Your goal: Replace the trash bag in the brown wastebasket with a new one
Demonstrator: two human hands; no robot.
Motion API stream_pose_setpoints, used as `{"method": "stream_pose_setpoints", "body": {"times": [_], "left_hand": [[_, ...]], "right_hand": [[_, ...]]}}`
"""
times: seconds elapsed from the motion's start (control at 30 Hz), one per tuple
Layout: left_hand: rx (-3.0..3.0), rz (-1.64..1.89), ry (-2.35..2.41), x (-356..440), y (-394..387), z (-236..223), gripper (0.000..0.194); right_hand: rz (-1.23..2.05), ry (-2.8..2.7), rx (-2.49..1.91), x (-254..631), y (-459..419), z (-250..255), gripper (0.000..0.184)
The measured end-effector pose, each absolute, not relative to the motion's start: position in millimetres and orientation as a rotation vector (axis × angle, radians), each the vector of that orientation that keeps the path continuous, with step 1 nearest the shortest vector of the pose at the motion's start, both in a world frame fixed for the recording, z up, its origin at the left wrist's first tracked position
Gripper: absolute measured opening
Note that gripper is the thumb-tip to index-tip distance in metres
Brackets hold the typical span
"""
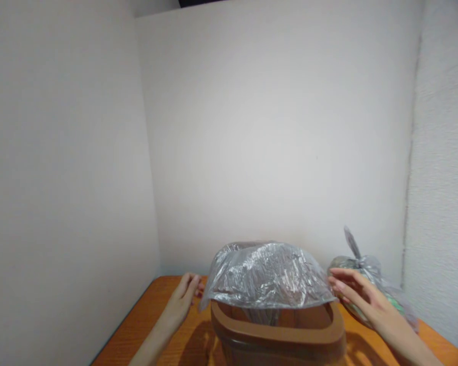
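Note:
A translucent grey plastic bag [267, 274] billows over the far half of a brown plastic waste bin [278, 330], and its near rim shows uncovered. Part of the bag droops down inside the bin. My left hand [181, 300] pinches the bag's left edge. My right hand [361, 297] holds its right edge, close to a tied grey plastic bag [361, 264]. Green contents show faintly through that tied bag, which sits behind my right hand.
The bin stands on an orange wood-grain table [156, 305], which runs up against smooth white walls [270, 127] at the left and back. A rougher white wall [438, 152] closes the right side.

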State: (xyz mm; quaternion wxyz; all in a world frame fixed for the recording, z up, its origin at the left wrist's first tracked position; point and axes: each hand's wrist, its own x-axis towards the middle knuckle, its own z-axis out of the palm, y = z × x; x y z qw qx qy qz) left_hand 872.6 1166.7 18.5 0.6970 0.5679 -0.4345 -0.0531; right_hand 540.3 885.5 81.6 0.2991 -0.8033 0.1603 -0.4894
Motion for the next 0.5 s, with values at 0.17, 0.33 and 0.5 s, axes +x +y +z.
{"method": "stream_pose_setpoints", "body": {"times": [0.17, 0.33, 0.5], "left_hand": [[1.305, 0.463, -1.421, 828.1, 1212.0, 41.6, 0.036], [1.344, 0.666, -1.481, 803.3, 1217.4, 56.0, 0.02], [1.15, 0.853, -1.412, 796.5, 1228.1, 48.9, 0.019]], "right_hand": [[-1.578, 0.193, -2.558, 524.3, 918.2, 81.3, 0.042], [-1.65, 0.03, -2.755, 527.2, 944.5, 85.7, 0.011], [-1.858, 0.002, -2.633, 506.6, 950.4, 72.7, 0.009]]}}
